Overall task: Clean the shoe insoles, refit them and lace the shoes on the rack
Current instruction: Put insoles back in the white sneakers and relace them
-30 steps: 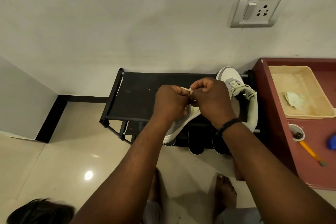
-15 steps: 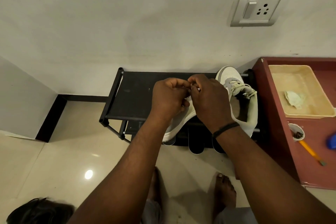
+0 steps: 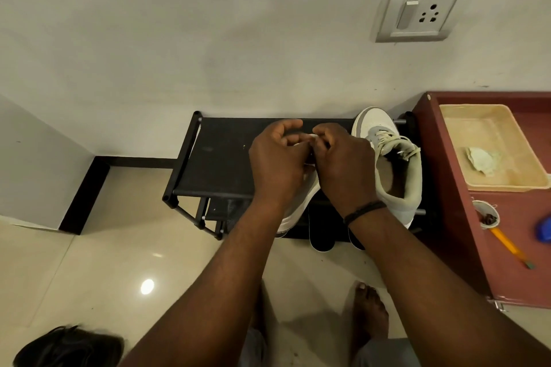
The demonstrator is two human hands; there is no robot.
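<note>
On top shelf of rack: two white sneakers side by side, toes toward the wall; work is centred on the left-hand one.
Rack (image 3: 220, 158): black frame with fabric shelf, set against the wall. Shoes are kept on it, apparently so that lacing is done in place, as the task requires.
Shoe in work (image 3: 298, 205): largely hidden beneath both hands; only its side and sole edge show, so lacing progress cannot be read.
Lace (image 3: 310, 138): a short pale length shows between the two hands, above the shoe.
Left hand (image 3: 277, 164): fingers curled, thumb and fingertips pinching the lace on its side.
Right hand (image 3: 346, 167): fingers curled on the other end of the same lace; black band at the wrist. Judgement: the opposed grips keep the lace taut for threading or knotting.
Second shoe (image 3: 393, 164): just beside the right hand, laces threaded and loosely gathered at the tongue, collar open; appears finished or nearly so.
Lower shelf: dark shapes (image 3: 322, 229) project below the shoes; possibly insoles, cannot confirm.
Counter (image 3: 465, 217): reddish, to the right; carries a beige tray (image 3: 447, 116) holding a crumpled cloth (image 3: 481, 159), a small cup (image 3: 486, 214), and an orange-handled brush (image 3: 510, 247), set within reach.
</note>
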